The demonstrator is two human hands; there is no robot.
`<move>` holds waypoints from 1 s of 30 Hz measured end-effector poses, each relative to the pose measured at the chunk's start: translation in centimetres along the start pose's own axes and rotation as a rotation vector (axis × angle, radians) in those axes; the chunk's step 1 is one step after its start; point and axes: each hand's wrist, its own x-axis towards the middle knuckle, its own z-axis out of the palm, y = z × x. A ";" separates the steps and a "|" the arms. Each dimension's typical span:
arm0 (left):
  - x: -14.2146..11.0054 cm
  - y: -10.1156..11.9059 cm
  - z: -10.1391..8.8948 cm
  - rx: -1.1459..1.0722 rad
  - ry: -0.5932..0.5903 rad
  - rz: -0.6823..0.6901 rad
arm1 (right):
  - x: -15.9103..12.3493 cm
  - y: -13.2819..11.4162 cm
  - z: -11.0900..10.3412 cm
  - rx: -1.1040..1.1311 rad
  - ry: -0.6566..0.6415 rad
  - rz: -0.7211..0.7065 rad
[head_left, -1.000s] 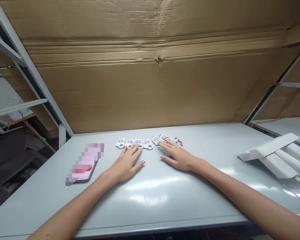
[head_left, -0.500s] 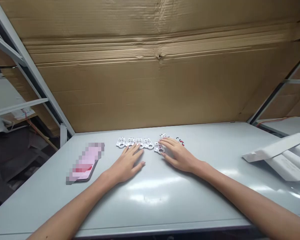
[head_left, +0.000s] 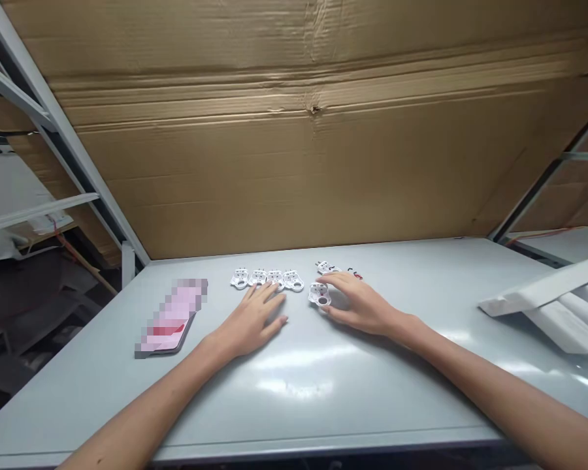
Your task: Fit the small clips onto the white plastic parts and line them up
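Several small white plastic parts, each with a round hole and short prongs, form a row [head_left: 293,281] on the grey tabletop. My left hand [head_left: 252,320] lies flat with fingers spread, its fingertips touching or just in front of the middle of the row. A separate white plastic part [head_left: 318,294] is between the thumb and fingers of my right hand [head_left: 365,307], which pinches it at the edges. It sits a little to the right of the row, close to the tabletop. Behind my right fingers lies one more white part [head_left: 326,266], partly covered.
Small black and red pieces [head_left: 355,274] lie behind my right hand. A phone [head_left: 176,320], partly pixelated, is on the left. White long boxes or trays [head_left: 558,307] are stacked at the right. A cardboard wall [head_left: 294,183] closes the back, with metal frame posts at both sides.
My right hand has pulled back slightly, and the separate white part has moved right and nearer to me with it. My left hand has stayed almost still at the row.
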 end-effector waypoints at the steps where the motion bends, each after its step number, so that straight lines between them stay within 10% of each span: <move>1: 0.0 0.0 0.0 -0.002 0.010 0.012 | 0.0 -0.4 0.0 0.027 -0.011 -0.021; 30: 0.5 1.5 -0.2 -0.241 0.115 0.063 | 0.2 -2.1 1.1 0.296 -0.132 -0.132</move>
